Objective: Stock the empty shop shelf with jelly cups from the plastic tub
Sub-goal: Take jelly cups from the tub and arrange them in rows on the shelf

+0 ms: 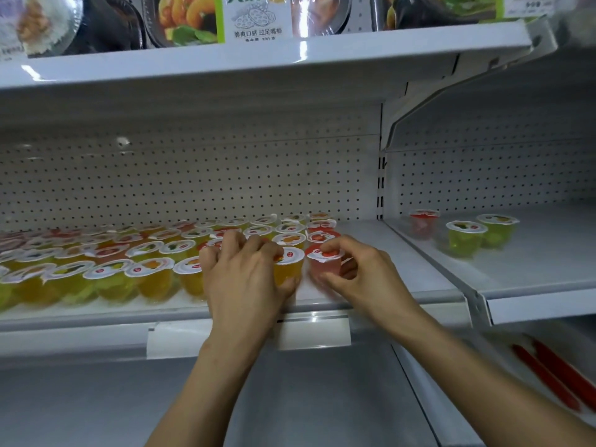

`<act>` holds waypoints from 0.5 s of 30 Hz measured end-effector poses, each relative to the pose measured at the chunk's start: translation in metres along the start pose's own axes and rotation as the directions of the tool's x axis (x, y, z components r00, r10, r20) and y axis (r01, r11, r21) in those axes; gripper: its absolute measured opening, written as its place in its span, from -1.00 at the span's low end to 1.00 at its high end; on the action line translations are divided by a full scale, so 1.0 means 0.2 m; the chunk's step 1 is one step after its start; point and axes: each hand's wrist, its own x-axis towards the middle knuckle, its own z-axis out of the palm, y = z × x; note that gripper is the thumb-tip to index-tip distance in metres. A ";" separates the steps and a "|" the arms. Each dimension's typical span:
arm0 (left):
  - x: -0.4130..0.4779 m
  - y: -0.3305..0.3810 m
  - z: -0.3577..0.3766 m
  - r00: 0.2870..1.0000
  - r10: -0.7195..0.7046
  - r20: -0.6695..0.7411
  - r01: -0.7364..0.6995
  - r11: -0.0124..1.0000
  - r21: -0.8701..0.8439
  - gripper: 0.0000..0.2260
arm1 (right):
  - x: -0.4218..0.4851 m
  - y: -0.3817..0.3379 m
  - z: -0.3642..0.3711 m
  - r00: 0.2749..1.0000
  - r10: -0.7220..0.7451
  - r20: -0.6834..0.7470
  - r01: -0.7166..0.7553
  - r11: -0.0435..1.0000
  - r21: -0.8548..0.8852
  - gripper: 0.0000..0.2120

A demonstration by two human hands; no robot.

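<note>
Jelly cups (148, 269) reach shelf (387, 253) front edge; open surface right of pink cup (324, 266).

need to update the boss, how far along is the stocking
Done: rows of jelly cups cover the shelf's left and middle. In hand: the left hand holds an orange cup, the right hand a pink cup, at the row's end. Left: the bare strip on the right.

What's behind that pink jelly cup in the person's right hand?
A short line of cups, mostly red-lidded, runs from the pink jelly cup back to the pegboard wall. Fingers of the right hand cover part of the nearest one.
</note>
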 end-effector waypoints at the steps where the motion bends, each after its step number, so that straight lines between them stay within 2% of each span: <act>1: 0.00 0.00 0.00 1.000 -0.003 0.007 0.003 1.000 0.002 -0.63 | 0.00 0.00 0.00 1.000 -0.001 0.006 0.001 1.000 -0.007 -0.69; 6: 0.00 0.02 0.00 1.000 0.009 0.007 -0.009 1.000 0.015 -0.66 | -0.01 0.01 -0.01 1.000 0.002 0.026 0.001 0.997 -0.080 -0.63; 8: 0.01 0.06 -0.01 0.999 0.016 -0.046 -0.019 0.998 -0.056 -0.67 | -0.03 0.02 -0.04 0.999 -0.016 0.027 0.020 0.991 -0.133 -0.54; 11: 0.04 0.21 -0.05 0.992 0.067 -0.105 -0.096 0.949 -0.300 -0.66 | -0.08 0.07 -0.12 0.999 -0.049 -0.014 0.046 0.985 -0.167 -0.54; 13: 0.06 0.36 -0.09 0.991 0.113 -0.073 -0.134 0.838 -0.529 -0.68 | -0.10 0.13 -0.22 0.995 -0.061 -0.079 0.045 0.981 -0.190 -0.63; 15: 0.09 0.53 -0.11 0.984 0.177 0.026 -0.112 0.723 -0.681 -0.69 | -0.10 0.23 -0.35 0.984 -0.053 -0.171 0.016 0.977 -0.213 -0.71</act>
